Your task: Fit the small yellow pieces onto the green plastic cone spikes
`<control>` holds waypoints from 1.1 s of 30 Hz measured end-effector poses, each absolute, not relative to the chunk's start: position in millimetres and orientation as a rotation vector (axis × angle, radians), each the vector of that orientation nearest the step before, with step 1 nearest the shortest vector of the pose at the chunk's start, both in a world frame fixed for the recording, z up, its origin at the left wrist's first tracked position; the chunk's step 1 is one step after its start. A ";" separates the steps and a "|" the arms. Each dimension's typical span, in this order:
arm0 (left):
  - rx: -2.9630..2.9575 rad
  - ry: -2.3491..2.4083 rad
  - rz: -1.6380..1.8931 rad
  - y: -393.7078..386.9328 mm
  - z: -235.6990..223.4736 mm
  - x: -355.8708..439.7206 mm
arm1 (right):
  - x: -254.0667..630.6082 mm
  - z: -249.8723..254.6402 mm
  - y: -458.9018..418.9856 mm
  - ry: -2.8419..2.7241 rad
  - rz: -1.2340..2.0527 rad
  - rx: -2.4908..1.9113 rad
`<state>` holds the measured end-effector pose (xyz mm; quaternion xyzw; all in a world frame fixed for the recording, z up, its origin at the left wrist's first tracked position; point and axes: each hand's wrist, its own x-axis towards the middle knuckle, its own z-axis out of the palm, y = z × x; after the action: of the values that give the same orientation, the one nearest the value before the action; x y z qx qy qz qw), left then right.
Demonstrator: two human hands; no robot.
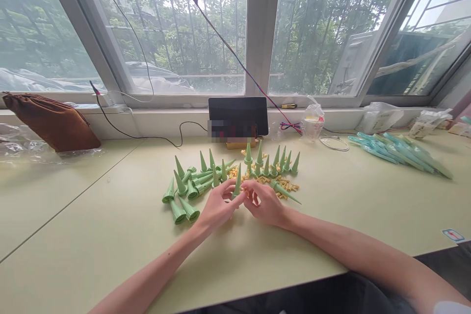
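Left hand [220, 204] pinching green plastic spike [238, 180], tip up, over pale table [279, 255]. Right hand [265, 202] curled just beside it (can't tell from where I stand if it's pinching anything). More green spikes [295, 165] beyond, some standing, some lying, near little yellow bits [293, 187].

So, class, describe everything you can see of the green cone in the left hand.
The green cone looks like plastic, tapering from a wider base to a narrow tip. It points up, nearly upright, held low by the left hand, which partly hides its base. The right hand is close beside it; whether they touch is unclear. Yellow pieces lie behind it.
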<state>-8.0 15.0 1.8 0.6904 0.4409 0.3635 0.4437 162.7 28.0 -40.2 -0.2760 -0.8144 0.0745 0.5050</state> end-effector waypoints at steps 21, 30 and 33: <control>1.875 1.063 0.960 16.0 -4.0 -5.2 | 163.9 -43.5 29.3 -2.026 0.205 -0.673; 1.826 1.077 0.951 13.8 -2.4 -3.6 | 163.7 -39.6 26.1 -2.038 0.255 -0.705; 1.835 1.099 0.953 13.4 -1.8 -3.8 | 163.6 -38.6 25.5 -2.034 0.265 -0.707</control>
<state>-3.8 13.4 -1.8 0.7217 0.4323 0.3749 0.3895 163.6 25.5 -38.6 -0.2882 -0.8290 0.1080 0.4669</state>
